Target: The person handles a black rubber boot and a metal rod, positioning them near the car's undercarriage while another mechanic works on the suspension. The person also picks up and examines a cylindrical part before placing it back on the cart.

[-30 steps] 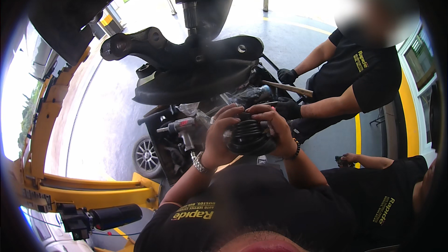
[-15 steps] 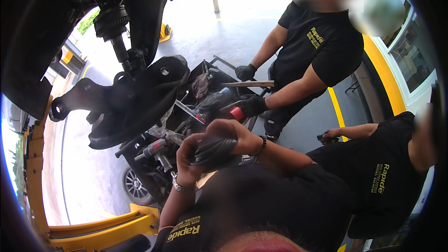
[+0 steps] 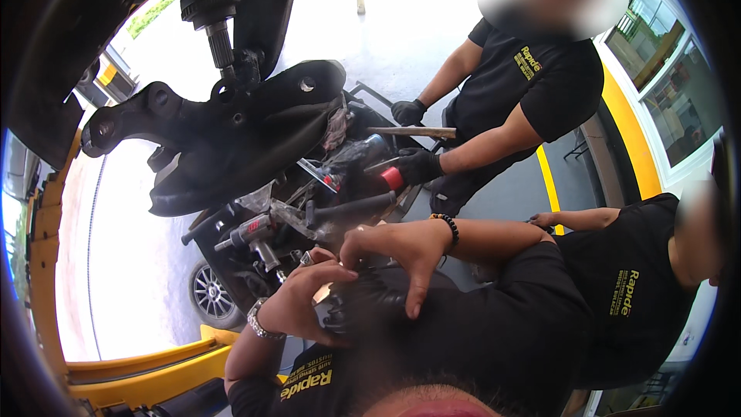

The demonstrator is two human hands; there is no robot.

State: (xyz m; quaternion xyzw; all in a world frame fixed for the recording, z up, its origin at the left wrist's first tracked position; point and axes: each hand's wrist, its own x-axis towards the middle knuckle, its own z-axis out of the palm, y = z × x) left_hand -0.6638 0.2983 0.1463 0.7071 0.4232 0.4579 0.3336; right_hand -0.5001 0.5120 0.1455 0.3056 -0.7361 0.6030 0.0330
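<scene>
A big black metal car part (image 3: 231, 139) hangs up high, and it is the landmark here. It is the arm of a lifted car's wheel area, with a ribbed shaft (image 3: 212, 0) poking up above it. Left of the car part and lower down is a yellow lift arm (image 3: 131, 363).

Right of the car part stands a person in a black shirt (image 3: 532, 77). That person's gloved hands (image 3: 417, 164) are near a wooden handle (image 3: 413, 132). Lower right of the car part, another person in a black shirt (image 3: 633, 293) leans in.

Just under the car part sits a tool cart (image 3: 309, 208) full of tools. A power tool (image 3: 251, 233) lies on the side of the cart that is nearer the lift arm. A small wheel (image 3: 210, 293) shows below the cart.

Below the car part, in front of the cart, the person's own two hands are close together on a black rubber boot (image 3: 363, 305). The left hand (image 3: 305, 301) is wrapped round the boot's left side, with a silver watch (image 3: 258, 323) on the wrist. The right hand (image 3: 401, 251) presses down on the top of the boot with fingers spread, and a dark bead band (image 3: 449, 228) sits on that wrist. Both hands are gripping the boot.
</scene>
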